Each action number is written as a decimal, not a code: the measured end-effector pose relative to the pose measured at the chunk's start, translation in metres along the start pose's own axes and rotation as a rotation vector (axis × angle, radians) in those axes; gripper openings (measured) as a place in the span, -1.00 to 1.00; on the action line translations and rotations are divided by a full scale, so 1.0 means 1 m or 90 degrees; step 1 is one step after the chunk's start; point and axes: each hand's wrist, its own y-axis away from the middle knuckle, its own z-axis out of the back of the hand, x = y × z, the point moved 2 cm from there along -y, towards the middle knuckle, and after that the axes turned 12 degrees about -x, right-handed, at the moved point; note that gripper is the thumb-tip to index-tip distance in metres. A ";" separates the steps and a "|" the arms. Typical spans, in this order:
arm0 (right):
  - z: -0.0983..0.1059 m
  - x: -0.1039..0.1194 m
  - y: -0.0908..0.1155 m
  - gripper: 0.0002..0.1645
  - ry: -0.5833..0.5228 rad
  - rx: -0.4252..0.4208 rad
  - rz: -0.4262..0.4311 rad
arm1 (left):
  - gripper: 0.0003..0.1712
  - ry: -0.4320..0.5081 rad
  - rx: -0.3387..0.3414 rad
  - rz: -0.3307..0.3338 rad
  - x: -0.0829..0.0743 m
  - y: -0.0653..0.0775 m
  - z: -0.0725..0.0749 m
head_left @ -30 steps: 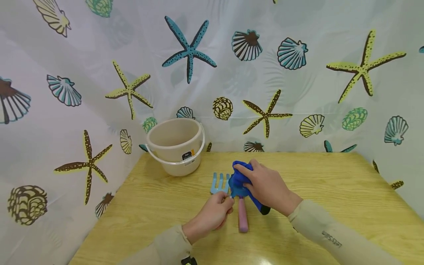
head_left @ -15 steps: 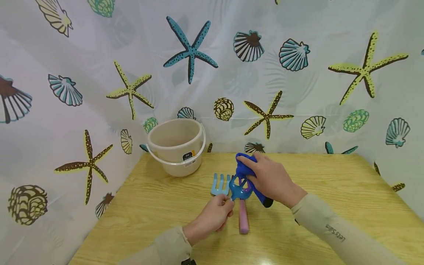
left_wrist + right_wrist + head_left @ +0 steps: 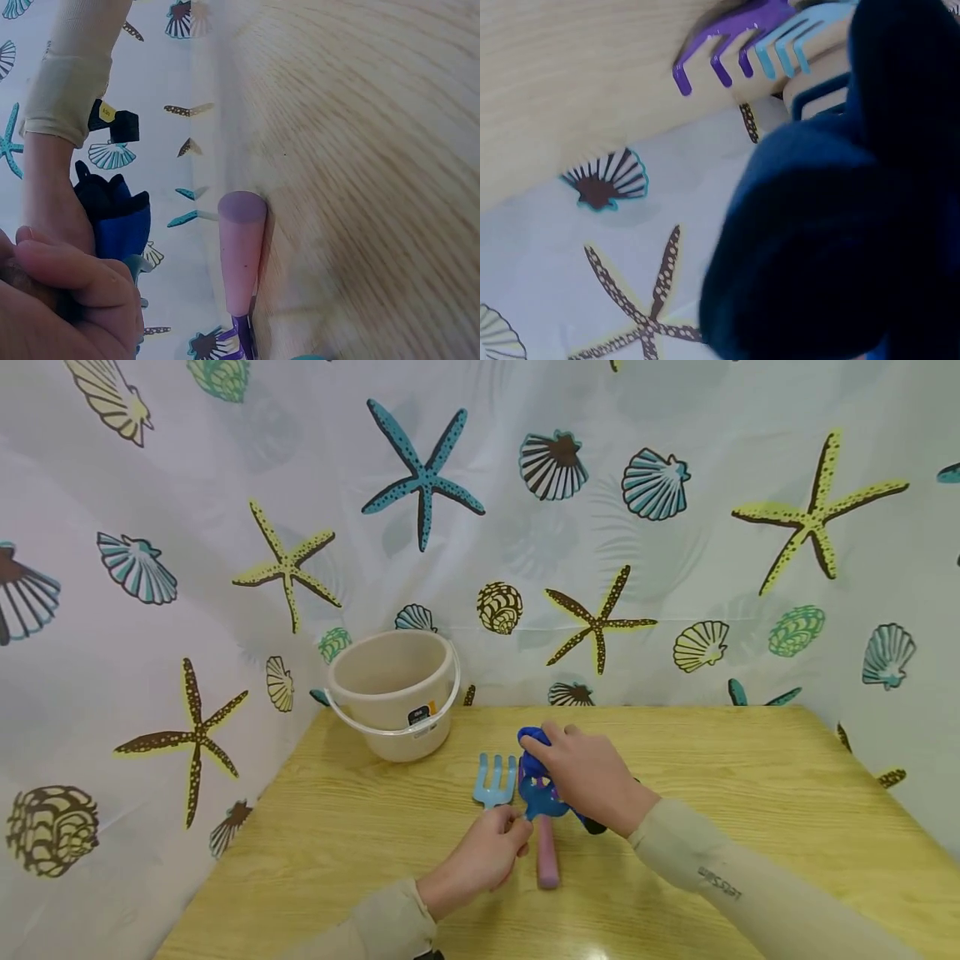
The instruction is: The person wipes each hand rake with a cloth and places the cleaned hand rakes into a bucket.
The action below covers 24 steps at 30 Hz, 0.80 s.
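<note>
Backdrop (image 3: 525, 552): white sheet printed with starfish and shells in teal, yellow, green and brown, hanging at the far, left and right sides.
Table (image 3: 712, 760): pale yellow wood grain, with a shine at the near edge.
Bucket (image 3: 390, 693): cream, upright, far left on the table, its clear handle down across the near side.
Sleeves (image 3: 720, 868): beige on both arms.
Right hand (image 3: 592, 777): fingers and thumb clamped on a blue cloth (image 3: 534, 753).
Left hand (image 3: 480, 852): fingers clamped on the near end of a blue tool (image 3: 546, 804).
Blue cloth: bunched, black at one end, seemingly touching the blue tool's head.
Pink-handled tool (image 3: 547, 860): lies on the table, handle nearward, purple tines partly hidden.
Light blue fork (image 3: 492, 797): left of the purple tines, three tines farward, its near part behind the left hand.
Blue tool: glossy, with gaps through its head, between the hands and overlapping the pink-handled tool.
Sleeve print (image 3: 720, 883): "LetsSlim", dark, upside down, right arm.
Bucket label (image 3: 418, 715): black with orange, lettering too small to read.
</note>
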 end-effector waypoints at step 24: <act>0.009 0.007 -0.005 -0.47 -0.082 0.024 -0.041 | -0.71 0.006 -0.016 -0.042 -0.002 0.002 0.001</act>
